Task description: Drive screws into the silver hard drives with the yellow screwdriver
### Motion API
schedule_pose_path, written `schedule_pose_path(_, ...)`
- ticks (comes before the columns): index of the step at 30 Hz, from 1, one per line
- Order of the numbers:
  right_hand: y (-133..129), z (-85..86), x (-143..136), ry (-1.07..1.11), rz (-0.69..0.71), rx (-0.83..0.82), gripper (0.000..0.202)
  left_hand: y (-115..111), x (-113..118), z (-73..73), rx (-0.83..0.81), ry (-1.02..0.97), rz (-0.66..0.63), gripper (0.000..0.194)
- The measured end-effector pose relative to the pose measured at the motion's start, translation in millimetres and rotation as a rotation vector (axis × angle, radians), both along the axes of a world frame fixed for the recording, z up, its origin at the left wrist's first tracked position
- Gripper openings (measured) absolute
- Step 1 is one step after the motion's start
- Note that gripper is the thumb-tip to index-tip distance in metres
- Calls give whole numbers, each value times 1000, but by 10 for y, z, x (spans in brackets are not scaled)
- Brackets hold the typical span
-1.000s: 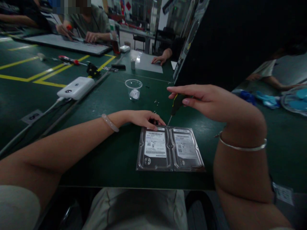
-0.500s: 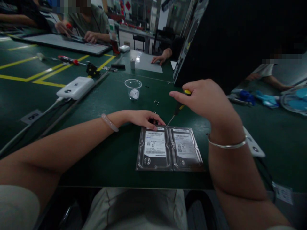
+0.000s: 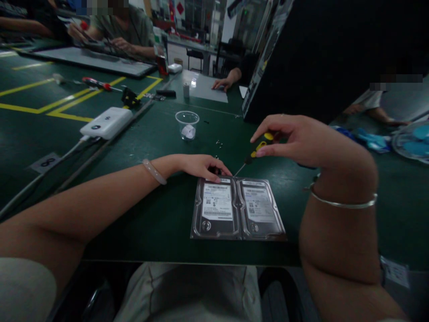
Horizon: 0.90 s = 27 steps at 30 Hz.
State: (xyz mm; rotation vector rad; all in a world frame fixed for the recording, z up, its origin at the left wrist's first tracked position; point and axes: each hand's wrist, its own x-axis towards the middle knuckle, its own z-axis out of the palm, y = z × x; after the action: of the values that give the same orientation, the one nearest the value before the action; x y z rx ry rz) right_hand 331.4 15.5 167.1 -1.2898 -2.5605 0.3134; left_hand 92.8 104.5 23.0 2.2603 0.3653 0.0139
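Note:
Two hard drives lie side by side near the table's front edge, the left drive (image 3: 217, 205) touching the right drive (image 3: 259, 208). A yellow and black screwdriver (image 3: 260, 146) is pinched by its handle in my right hand (image 3: 288, 136). It leans to the right, its tip at the top edge of the drives near the seam between them. On the upper edge of the left drive rests my left hand (image 3: 206, 167), fingers curled, close to the tip. Whatever its fingers hold is hidden. Several tiny screws (image 3: 219, 144) lie beyond this hand.
A clear plastic cup (image 3: 187, 126) with white paper in it stands behind the drives. Left of it is a white power bank (image 3: 107, 123) with a cable. A large black panel (image 3: 321, 58) rises at the back right. Other people's hands work across the table.
My right hand has shifted right and rolled, and its fingers now pinch the screwdriver's handle from the sides. The handle shows more. My left hand and the drives have hardly moved.

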Motion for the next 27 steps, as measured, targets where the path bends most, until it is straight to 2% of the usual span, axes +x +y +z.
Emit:
schedule_pose_path(3,-30,56,94,-12,100,-79,25,-12,-4,17,4,5,2,53)
schedule_pose_path(5,-44,65,103,4,103,-112,32,-19,-8,26,-7,0,1,52)
schedule_pose_path(8,-48,30,16,57,117,-128,35,-25,-12,30,-38,-17,-4,49)
schedule_pose_path(10,-40,-20,-98,88,125,-125,31,-26,-12,28,-43,-22,-6,49)
schedule_pose_path(12,-24,-86,-231,117,42,-89,29,-26,-11,25,-45,-20,-5,49)
schedule_pose_path(15,9,-183,-395,148,-84,29,39,-21,-12,15,-55,-17,-7,49)
schedule_pose_path(20,35,-256,-433,191,-85,67,17,-7,-12,-3,-49,-31,-12,48)
schedule_pose_path(24,-1,-232,-388,173,-61,76,27,-12,-5,5,-37,-28,-11,48)
schedule_pose_path(27,-15,-214,-403,76,-78,111,16,-22,0,16,-37,-36,-8,47)
